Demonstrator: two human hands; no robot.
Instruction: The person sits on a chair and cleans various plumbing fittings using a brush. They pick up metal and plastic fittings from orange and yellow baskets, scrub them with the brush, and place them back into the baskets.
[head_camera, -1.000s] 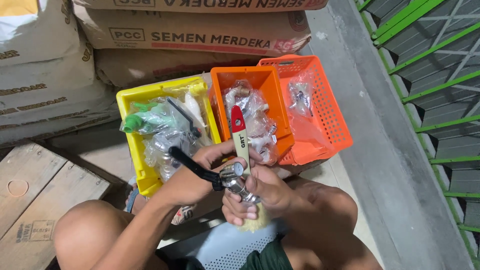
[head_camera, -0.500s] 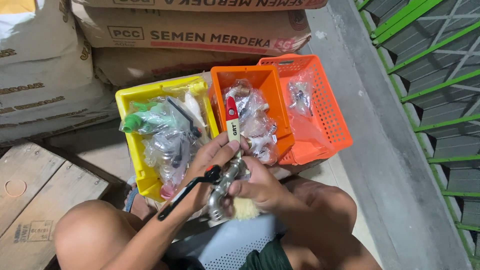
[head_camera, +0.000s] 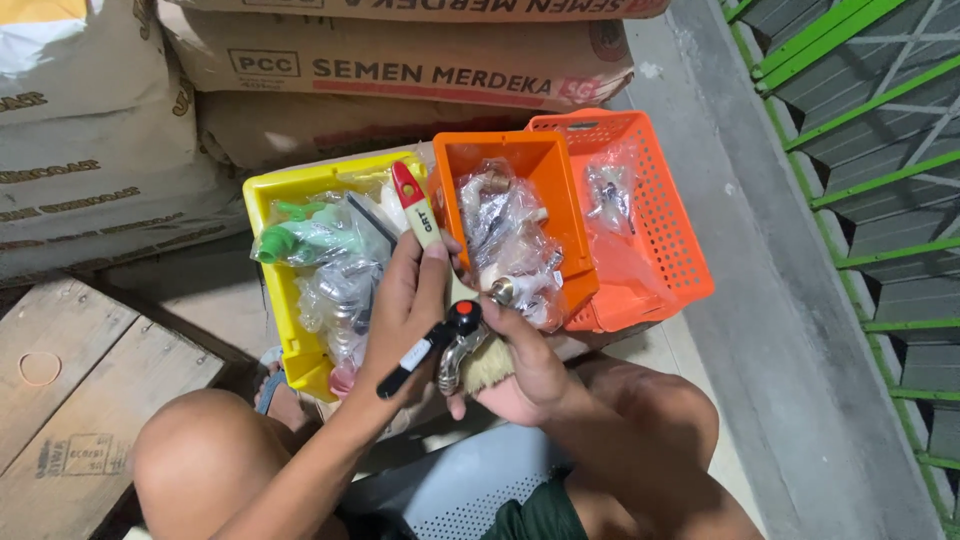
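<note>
Here, the left hand (head_camera: 405, 310) is wrapped around a paintbrush (head_camera: 418, 212), whose red-tipped handle points toward twelve o'clock while its pale bristles lie near the right palm. The right hand (head_camera: 520, 365) pinches a metal ball valve (head_camera: 462, 345) with a black lever and red cap; the lever runs toward eight o'clock. Both hands touch at the valve, so neither is nearer. At twelve o'clock sit a yellow bin (head_camera: 268, 190), an orange bin (head_camera: 560, 185) and an orange basket (head_camera: 670, 240).
</note>
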